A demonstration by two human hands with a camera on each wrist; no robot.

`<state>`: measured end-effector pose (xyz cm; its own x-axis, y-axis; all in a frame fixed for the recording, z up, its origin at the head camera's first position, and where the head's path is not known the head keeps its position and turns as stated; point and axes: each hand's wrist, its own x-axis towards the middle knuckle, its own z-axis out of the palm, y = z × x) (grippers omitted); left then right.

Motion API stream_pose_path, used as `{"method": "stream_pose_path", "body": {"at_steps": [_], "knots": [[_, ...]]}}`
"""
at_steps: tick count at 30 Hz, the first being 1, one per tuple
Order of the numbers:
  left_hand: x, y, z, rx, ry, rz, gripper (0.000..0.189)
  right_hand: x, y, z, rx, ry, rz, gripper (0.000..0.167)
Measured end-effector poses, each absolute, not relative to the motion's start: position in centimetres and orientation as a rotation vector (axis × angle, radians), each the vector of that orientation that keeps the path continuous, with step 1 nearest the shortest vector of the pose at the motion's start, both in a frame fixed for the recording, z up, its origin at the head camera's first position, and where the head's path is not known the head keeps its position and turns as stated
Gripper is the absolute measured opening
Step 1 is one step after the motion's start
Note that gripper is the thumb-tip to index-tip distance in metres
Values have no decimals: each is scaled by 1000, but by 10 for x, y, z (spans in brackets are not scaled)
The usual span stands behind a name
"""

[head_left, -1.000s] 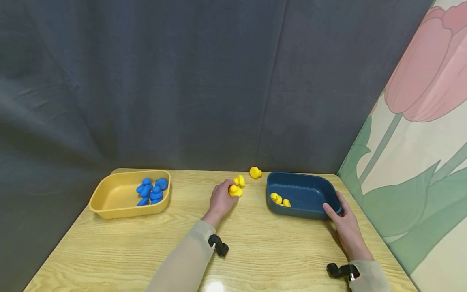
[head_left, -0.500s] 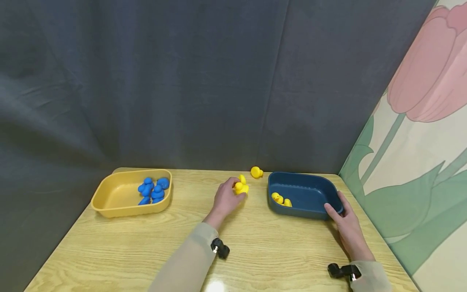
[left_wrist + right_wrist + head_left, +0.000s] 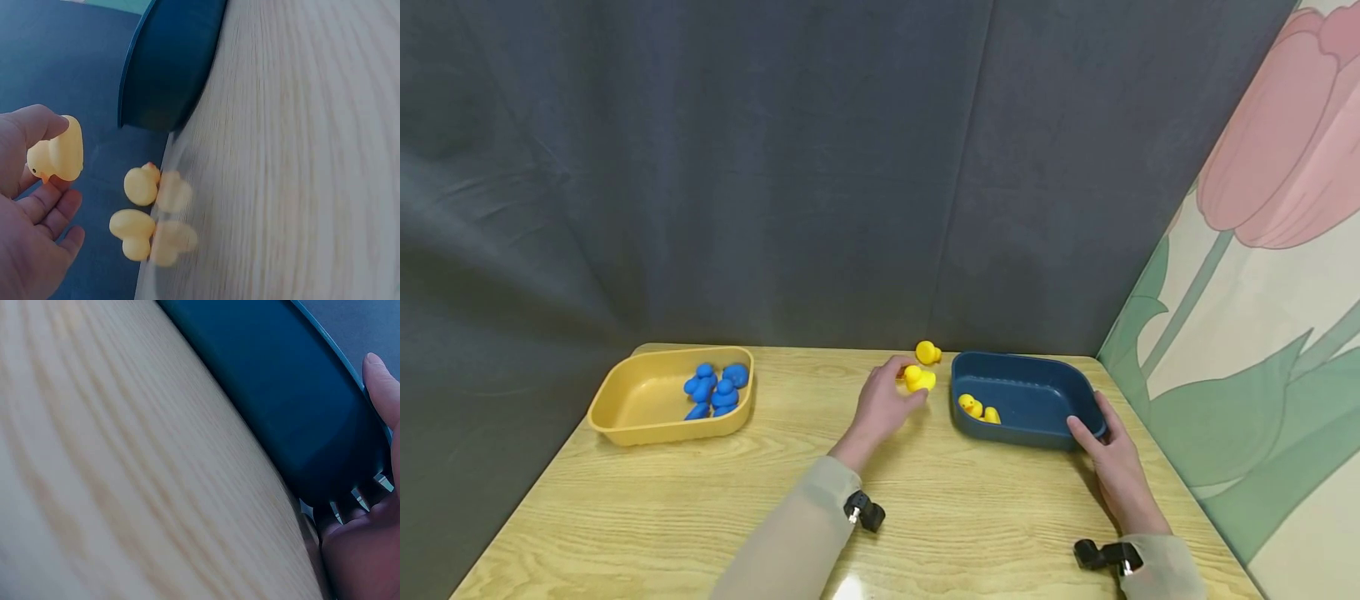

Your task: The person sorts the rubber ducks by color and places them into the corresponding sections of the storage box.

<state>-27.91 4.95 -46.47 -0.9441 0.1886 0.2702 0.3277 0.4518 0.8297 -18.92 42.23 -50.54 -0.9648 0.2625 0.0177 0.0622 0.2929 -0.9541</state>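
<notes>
My left hand point(image 3: 882, 404) pinches a yellow rubber duck point(image 3: 919, 379) between thumb and fingers, just left of a dark blue tray point(image 3: 1022, 435). In the left wrist view that duck point(image 3: 65, 150) is raised off the wooden table. Two more yellow ducks rest on the table there, one duck point(image 3: 141, 185) nearer the tray and another duck point(image 3: 133, 232) below it. The head view shows one loose duck point(image 3: 927, 352) at the back edge; the other is mostly hidden by my left hand. My right hand point(image 3: 1116, 471) grips the tray's right end, thumb over the rim, fingers along the outer wall.
Inside the blue tray's left end lie yellow ducks point(image 3: 972, 407). A yellow tray point(image 3: 625, 433) with several blue ducks point(image 3: 722, 394) stands at the left. A dark curtain point(image 3: 820, 208) hangs behind the table point(image 3: 955, 517); a tulip-patterned panel point(image 3: 1262, 375) borders the right.
My left hand has lifted the yellow duck and carried it rightward, toward the blue tray. My right hand keeps its grip on the tray's end.
</notes>
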Motion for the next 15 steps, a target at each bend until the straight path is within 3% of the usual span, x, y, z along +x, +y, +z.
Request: {"method": "stream_pose_path", "body": {"at_steps": [15], "knots": [[-271, 86, -463, -535, -2579, -1503, 54, -188, 418, -507, -285, -2391, 1741, 90]]}}
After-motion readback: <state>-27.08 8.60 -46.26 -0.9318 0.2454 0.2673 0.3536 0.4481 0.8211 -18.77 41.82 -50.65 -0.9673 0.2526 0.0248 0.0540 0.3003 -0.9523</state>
